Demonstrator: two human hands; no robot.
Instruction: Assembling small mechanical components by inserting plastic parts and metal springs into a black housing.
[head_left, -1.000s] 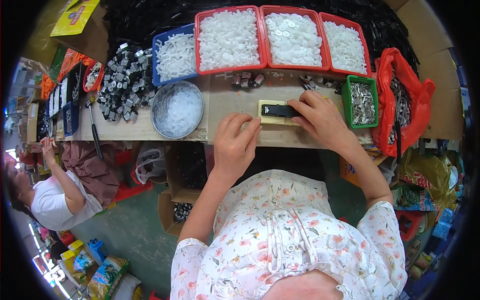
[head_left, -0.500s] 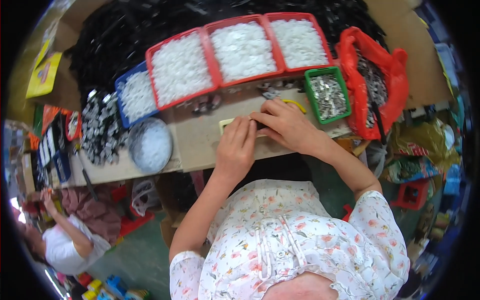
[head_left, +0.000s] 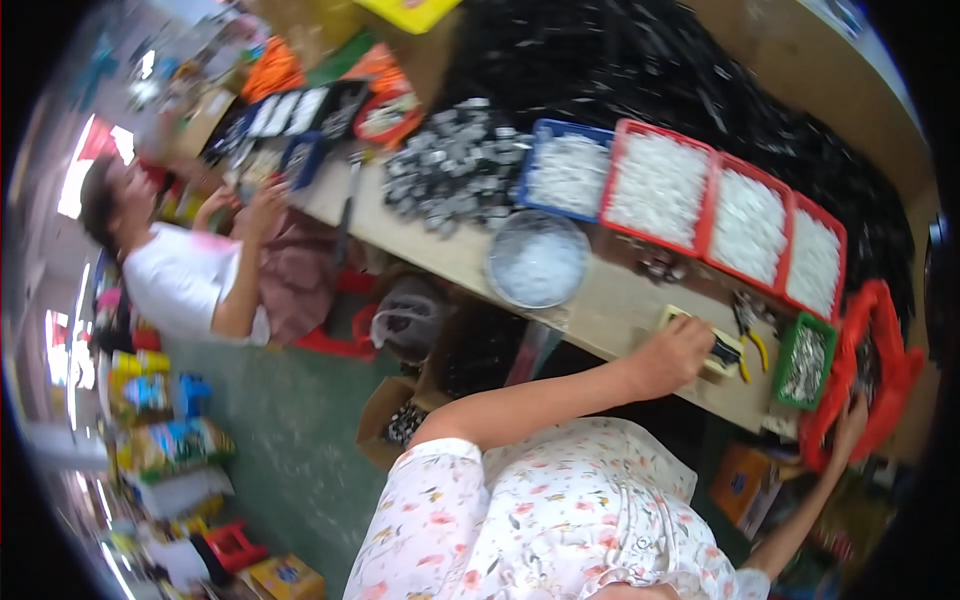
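Observation:
My left hand (head_left: 678, 358) rests at the edge of a small cream-coloured block (head_left: 722, 368) on the table, its fingers curled together; whatever they hold is hidden. A small black piece (head_left: 727, 350) lies on the block beside those fingers. My right hand (head_left: 852, 422) reaches into the open red plastic bag (head_left: 890, 405) at the right, which holds small metal-coloured parts; its fingertips are hidden. Between the block and a green tray (head_left: 806, 362) of small silvery metal pieces lie pliers (head_left: 755, 350) with yellow handles.
Three red trays (head_left: 700, 245) and a blue tray (head_left: 568, 170) hold white pieces. Near them stand a bowl (head_left: 538, 262) of white bits and a heap of grey pieces (head_left: 455, 165). Long black strips (head_left: 620, 60) pile up behind. A co-worker (head_left: 190, 270) sits at the left.
My right hand has left the cream block and gone right into the red bag. My left hand stays at the block. The view has swung left, bringing the co-worker further in.

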